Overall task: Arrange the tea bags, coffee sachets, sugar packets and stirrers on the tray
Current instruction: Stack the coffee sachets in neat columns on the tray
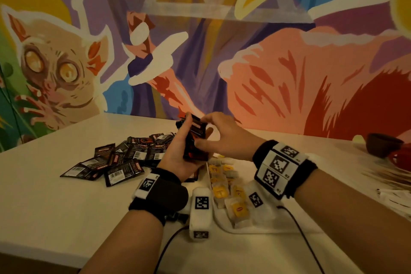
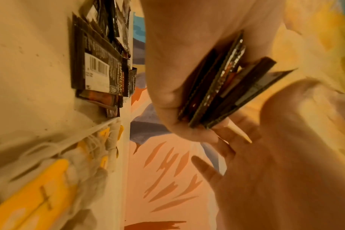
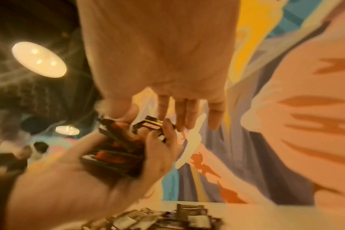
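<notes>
Above the white table [image 1: 55,207], just beyond the loose pile of coffee sachets [image 1: 115,160], we hold a stack of coffee sachets [image 1: 193,140] upright between both hands. Our left hand [image 1: 178,153] cups the stack from below, fingers curled up its far side; the left wrist view shows the sachet edges [image 2: 223,87] fanned unevenly rather than flush. Our right hand [image 1: 219,138] pinches the top of the stack with thumb and fingers, apparently squaring it. Tea bags [image 1: 231,193] with yellow tags lie in rows on the white tray [image 1: 262,228], directly below and nearer to us than the held stack. Judgement: coffee step in hand, with most sachets still off the tray. Stirrers [image 1: 384,176] lie at far right beside a dark bowl [image 1: 383,144]; sugar packets cannot be identified with confidence. Risks: the foil is probably slick, so a loosened pinch during squaring could let inner sachets slide out and scatter onto the tea bag rows. Lowering the stack could knock the tea bags askew. Wrist cables [image 1: 298,224] crossing the tray's near edge could drag it.
</notes>
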A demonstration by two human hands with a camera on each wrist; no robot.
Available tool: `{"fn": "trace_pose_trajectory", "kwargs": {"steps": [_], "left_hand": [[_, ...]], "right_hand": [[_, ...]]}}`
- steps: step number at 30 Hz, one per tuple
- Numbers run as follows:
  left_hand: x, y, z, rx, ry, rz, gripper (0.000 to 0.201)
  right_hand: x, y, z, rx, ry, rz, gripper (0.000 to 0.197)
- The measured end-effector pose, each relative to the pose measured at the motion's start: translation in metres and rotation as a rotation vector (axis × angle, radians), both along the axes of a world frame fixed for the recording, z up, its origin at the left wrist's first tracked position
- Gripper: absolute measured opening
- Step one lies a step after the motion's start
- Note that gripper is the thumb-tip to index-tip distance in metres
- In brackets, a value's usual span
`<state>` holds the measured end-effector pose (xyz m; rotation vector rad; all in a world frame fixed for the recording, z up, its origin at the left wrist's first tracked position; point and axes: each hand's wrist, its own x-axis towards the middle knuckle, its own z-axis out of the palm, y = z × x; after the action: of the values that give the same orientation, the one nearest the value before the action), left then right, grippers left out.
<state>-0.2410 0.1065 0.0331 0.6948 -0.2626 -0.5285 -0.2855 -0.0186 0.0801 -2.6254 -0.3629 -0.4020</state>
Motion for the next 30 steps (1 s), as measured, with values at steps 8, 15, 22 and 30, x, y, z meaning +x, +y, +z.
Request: {"fn": "trace_pose_trajectory", "kwargs": {"steps": [8,15,22,30], "left_hand": [[-0.010,-0.008,0.004,0.046,0.008,-0.167,0.063],[-0.011,-0.007,0.002,0.049,-0.033,-0.154,0.037],[-0.010,-0.008,0.002,0.085,-0.106,-0.187,0.034],[-0.003,-0.003,-0.002,0.178,-0.189,-0.083,0.022]], "right_hand": [[0.007,-0.002,-0.001,-0.356,-0.065,0.036,0.093],[0.008,-0.007,-0.005,-0.277,-0.056,0.084,0.103],[0.005,-0.007,-0.009,-0.303,-0.110,0.096,0.117],[0.003,-0.021,-0.004,-0.441,-0.189,0.024,0.120]]}}
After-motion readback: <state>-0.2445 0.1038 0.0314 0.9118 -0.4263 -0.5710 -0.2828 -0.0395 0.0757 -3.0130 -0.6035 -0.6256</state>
